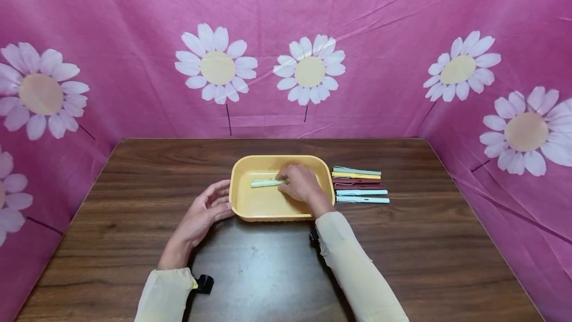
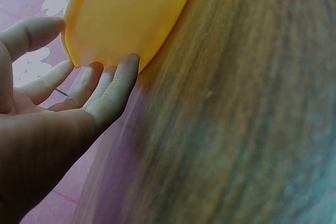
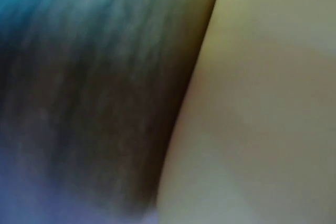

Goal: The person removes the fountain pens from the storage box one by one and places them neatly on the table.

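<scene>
A yellow rectangular tray (image 1: pixel 263 208) with rounded corners sits on the wooden table. Inside it, my right hand (image 1: pixel 301 183) pinches one end of a pale green pen (image 1: pixel 264 183), which lies roughly level across the tray. At the tray's left end is my left hand (image 1: pixel 201 217), its fingers extended and loosely bent. The left wrist view shows the fingertips (image 2: pixel 128 64) against the tray's end wall (image 2: pixel 126 19), with the thumb and fingers spread. Close up in the right wrist view, a blurred pale surface (image 3: pixel 262 103) fills the right side, and the pen is out of sight.
Just right of the tray, several pens (image 1: pixel 357 181) lie side by side in a column: grey-green, yellow, dark red and light blue. The brown wooden table (image 1: pixel 424 262) extends around them. A pink cloth (image 1: pixel 277 4) printed with white daisies hangs behind and at both sides.
</scene>
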Demonstrator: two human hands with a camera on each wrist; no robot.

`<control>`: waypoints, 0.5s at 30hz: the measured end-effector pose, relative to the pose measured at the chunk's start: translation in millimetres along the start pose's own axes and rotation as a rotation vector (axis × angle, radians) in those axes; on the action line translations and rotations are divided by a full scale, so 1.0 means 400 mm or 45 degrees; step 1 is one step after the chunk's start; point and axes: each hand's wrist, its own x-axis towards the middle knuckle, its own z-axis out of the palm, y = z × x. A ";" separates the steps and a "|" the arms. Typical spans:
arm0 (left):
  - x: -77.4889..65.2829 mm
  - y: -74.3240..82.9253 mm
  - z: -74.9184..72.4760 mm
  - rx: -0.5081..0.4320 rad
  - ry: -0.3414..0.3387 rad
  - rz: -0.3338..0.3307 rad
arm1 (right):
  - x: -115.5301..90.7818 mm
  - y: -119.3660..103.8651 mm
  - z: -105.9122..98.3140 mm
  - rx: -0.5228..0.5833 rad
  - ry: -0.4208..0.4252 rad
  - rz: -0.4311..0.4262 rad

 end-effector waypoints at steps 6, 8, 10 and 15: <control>-0.003 0.005 0.003 0.001 0.016 -0.022 | 0.002 0.003 0.005 0.055 -0.040 -0.002; -0.006 0.005 0.004 -0.001 0.018 -0.022 | 0.002 0.002 0.007 0.082 -0.057 0.006; -0.008 0.006 0.004 0.000 0.015 -0.020 | 0.001 0.002 0.007 0.095 -0.073 0.015; -0.006 0.005 0.003 -0.005 0.006 -0.014 | -0.003 0.000 0.002 0.120 -0.079 -0.002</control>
